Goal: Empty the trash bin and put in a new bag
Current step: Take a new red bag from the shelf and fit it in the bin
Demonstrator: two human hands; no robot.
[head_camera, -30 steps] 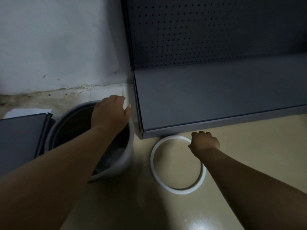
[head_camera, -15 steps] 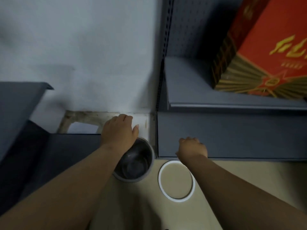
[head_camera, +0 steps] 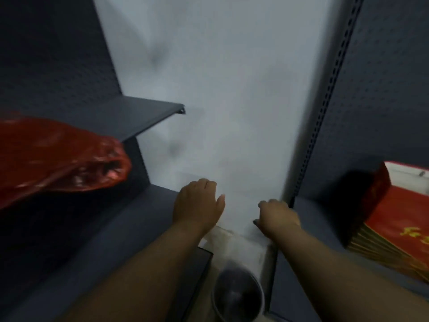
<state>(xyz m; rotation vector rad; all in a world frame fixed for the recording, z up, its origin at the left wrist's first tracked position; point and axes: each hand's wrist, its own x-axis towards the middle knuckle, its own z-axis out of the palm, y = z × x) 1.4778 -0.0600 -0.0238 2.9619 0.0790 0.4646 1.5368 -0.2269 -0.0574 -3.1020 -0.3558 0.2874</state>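
The grey round trash bin (head_camera: 238,296) stands on the floor far below, in the gap between two shelf units, its dark inside showing. My left hand (head_camera: 197,205) hovers high above it, fingers loosely spread, holding nothing. My right hand (head_camera: 277,216) is beside it near the right shelf's upright, fingers curled, with nothing seen in it. The white ring is out of view.
A red plastic bag (head_camera: 58,156) lies on the dark shelf (head_camera: 144,117) at left. A red box with gold print (head_camera: 399,221) sits on the right shelf (head_camera: 320,219). A white wall (head_camera: 220,89) fills the middle.
The view has risen well above the floor. My left hand has come off the bin's rim and my right hand off the white ring, which has dropped out of sight.
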